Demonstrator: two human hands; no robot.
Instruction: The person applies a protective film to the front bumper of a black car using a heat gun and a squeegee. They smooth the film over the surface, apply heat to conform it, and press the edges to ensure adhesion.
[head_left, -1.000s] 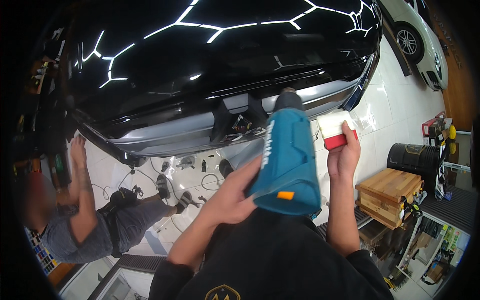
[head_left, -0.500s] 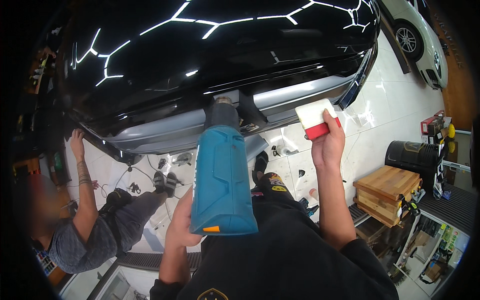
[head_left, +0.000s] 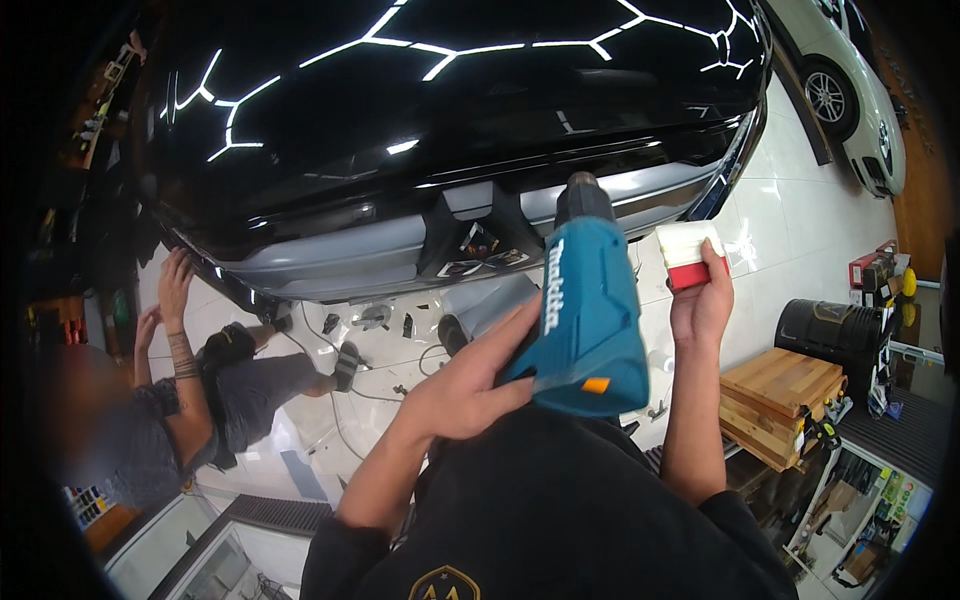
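While the heat gun point(head_left: 592, 312) is carried in the left hand point(head_left: 462, 390), the white-and-red pad point(head_left: 690, 243) is held in the right hand point(head_left: 703, 308)

Because its body is bulky and of hard plastic, the heat gun can be judged as stiff and rather heavy, with most of its weight behind the nozzle point(head_left: 582, 186). It is situated before the person's chest, with its rear turned to the viewer and its nozzle pointed away, toward the silver trim point(head_left: 640, 192) on the front of the black car point(head_left: 470, 120). In the picture the tip overlaps this trim, but whether it is touched cannot be told; a gap seems more probable. It is best taken by the handle, because the metal tip may be hot.

By the left hand the handle is gripped from the left side; the fingers that go under the body are partly hidden. The left forearm is slanted upward and to the right from the dark sleeve, with the elbow bent.

The pad is judged to be light, easily pinched, and perhaps softer at its white part than at its red one; it should not be hurt by a firm grip. It is located to the right of the heat gun, well apart from it. Its red part is pinched by the right hand: one digit is laid over the near face, and the others are mostly hidden behind. The right forearm is raised almost straight up in the view, with the wrist nearly in line.
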